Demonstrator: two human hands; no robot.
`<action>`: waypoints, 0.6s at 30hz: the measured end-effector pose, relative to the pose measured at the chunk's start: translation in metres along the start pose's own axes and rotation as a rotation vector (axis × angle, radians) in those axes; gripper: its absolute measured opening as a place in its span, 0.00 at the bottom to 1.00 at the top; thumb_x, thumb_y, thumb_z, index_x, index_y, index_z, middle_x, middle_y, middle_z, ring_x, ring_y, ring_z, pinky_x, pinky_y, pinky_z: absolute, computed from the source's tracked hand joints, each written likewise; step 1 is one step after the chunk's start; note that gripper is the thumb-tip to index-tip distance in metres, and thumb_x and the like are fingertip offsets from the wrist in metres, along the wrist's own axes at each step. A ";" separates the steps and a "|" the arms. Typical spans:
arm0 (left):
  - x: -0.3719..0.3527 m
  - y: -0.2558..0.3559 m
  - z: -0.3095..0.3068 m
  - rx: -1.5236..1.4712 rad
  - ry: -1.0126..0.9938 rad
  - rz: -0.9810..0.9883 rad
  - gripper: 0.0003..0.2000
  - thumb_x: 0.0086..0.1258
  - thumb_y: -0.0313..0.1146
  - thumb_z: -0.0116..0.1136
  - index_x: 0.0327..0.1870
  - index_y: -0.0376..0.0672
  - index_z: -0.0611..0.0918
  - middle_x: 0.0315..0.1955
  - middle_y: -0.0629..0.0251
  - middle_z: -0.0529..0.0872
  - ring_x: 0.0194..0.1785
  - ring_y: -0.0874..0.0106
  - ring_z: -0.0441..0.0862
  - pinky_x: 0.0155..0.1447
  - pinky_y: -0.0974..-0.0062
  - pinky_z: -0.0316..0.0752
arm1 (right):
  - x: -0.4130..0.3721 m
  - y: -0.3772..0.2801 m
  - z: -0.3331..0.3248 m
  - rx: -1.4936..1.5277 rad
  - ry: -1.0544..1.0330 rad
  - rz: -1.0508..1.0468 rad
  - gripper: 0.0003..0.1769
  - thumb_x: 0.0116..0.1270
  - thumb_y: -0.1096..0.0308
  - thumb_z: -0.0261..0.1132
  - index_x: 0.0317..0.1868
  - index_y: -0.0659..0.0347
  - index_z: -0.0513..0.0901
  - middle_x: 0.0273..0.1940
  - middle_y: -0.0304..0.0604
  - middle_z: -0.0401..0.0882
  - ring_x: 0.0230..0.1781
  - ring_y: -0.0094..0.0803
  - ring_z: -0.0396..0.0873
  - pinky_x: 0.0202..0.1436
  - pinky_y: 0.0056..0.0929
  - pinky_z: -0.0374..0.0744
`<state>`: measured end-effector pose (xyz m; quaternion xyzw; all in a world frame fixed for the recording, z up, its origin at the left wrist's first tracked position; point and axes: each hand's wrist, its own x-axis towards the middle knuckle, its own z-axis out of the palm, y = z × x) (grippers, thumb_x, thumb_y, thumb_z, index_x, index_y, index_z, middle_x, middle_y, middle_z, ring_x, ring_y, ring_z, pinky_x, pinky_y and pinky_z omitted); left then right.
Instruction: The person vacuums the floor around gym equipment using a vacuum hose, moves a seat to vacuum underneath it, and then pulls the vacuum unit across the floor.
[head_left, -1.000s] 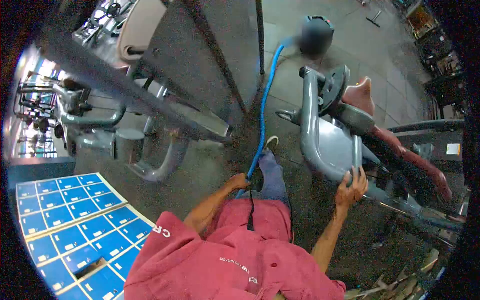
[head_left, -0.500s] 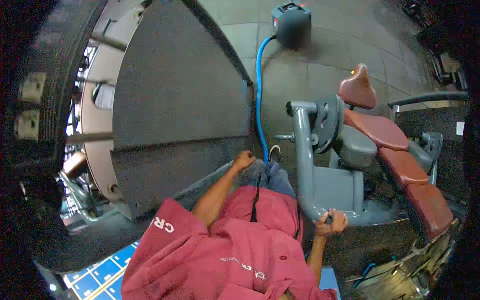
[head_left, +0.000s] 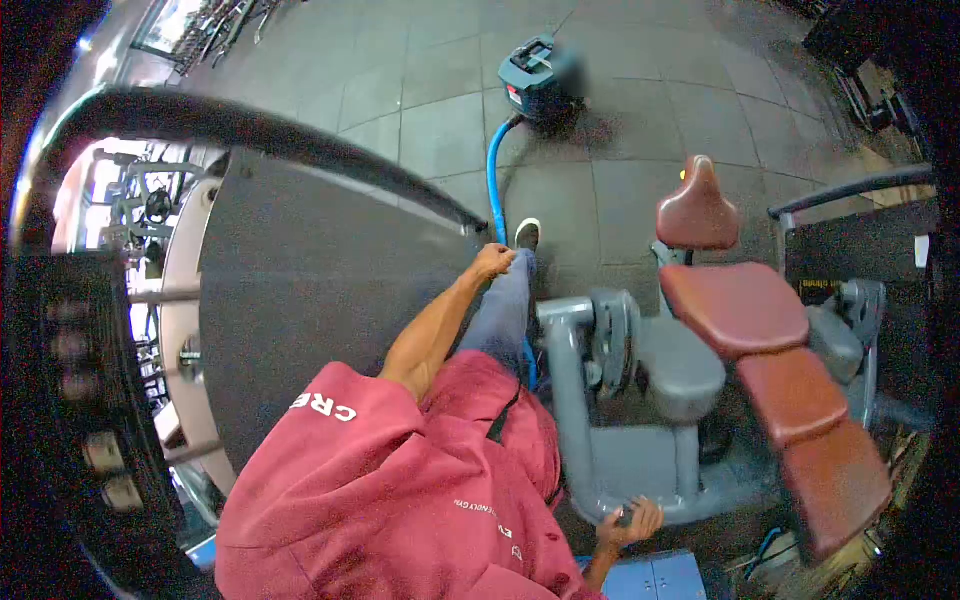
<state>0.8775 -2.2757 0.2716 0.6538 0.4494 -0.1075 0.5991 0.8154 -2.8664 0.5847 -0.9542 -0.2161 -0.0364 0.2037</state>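
Note:
My left hand [head_left: 492,262], fingers curled in, hangs over my left trouser leg [head_left: 498,315]. Beside it a blue hose [head_left: 496,185] runs down past my shoe [head_left: 528,234] and goes out of sight behind my red shirt [head_left: 400,480]. Lower right, my right hand [head_left: 632,522] overlaps the grey tube frame [head_left: 575,420] of an exercise machine. Its fingers are bent, and a small dark thing shows between thumb and fingers; I cannot tell what it is.
The hose leads to a dark vacuum cleaner [head_left: 540,85] on the tiled floor [head_left: 440,130]. Brown seat pads [head_left: 735,305] of the machine stand to the right. A large dark panel [head_left: 300,290] with a black rail [head_left: 270,125] borders my left side. A blue box [head_left: 655,577] lies below.
My view has shifted, so the machine sits lower and more floor shows. One leg and shoe have come forward. My left hand appears higher, my right hand lower, its fingers slightly more spread.

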 end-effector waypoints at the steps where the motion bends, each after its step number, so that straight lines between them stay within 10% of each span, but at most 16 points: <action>1: 0.017 0.017 -0.005 -0.008 0.005 -0.036 0.16 0.71 0.40 0.57 0.52 0.38 0.81 0.34 0.58 0.86 0.27 0.71 0.83 0.26 0.74 0.75 | 0.004 -0.010 -0.002 -0.047 0.065 0.051 0.25 0.66 0.47 0.56 0.40 0.66 0.79 0.50 0.52 0.76 0.55 0.52 0.71 0.67 0.55 0.63; 4: 0.065 0.067 -0.023 -0.127 0.004 -0.131 0.15 0.72 0.40 0.56 0.50 0.39 0.81 0.36 0.59 0.85 0.29 0.71 0.83 0.26 0.76 0.74 | -0.019 -0.006 0.013 -0.135 0.155 0.375 0.45 0.66 0.32 0.53 0.66 0.67 0.67 0.72 0.48 0.58 0.74 0.51 0.51 0.75 0.64 0.48; 9: 0.243 0.048 -0.048 -0.637 0.031 -0.269 0.16 0.74 0.42 0.50 0.53 0.41 0.78 0.42 0.57 0.85 0.38 0.62 0.86 0.33 0.67 0.78 | 0.054 -0.076 0.034 -0.157 0.017 0.637 0.43 0.67 0.35 0.54 0.66 0.67 0.67 0.71 0.50 0.59 0.73 0.51 0.54 0.72 0.61 0.52; 11: 0.285 0.085 -0.071 -0.762 0.015 -0.287 0.22 0.77 0.48 0.40 0.60 0.40 0.74 0.52 0.52 0.82 0.48 0.57 0.84 0.50 0.59 0.80 | 0.091 -0.095 0.041 -0.179 -0.057 0.684 0.43 0.68 0.36 0.55 0.67 0.67 0.67 0.70 0.50 0.59 0.72 0.51 0.55 0.72 0.60 0.54; 18: 0.505 0.143 -0.119 -1.036 0.102 -0.207 0.24 0.80 0.45 0.36 0.68 0.39 0.67 0.60 0.49 0.78 0.53 0.57 0.82 0.48 0.61 0.80 | 0.200 -0.135 0.063 -0.245 -0.227 0.754 0.40 0.69 0.41 0.57 0.67 0.67 0.66 0.69 0.52 0.61 0.70 0.52 0.59 0.68 0.57 0.59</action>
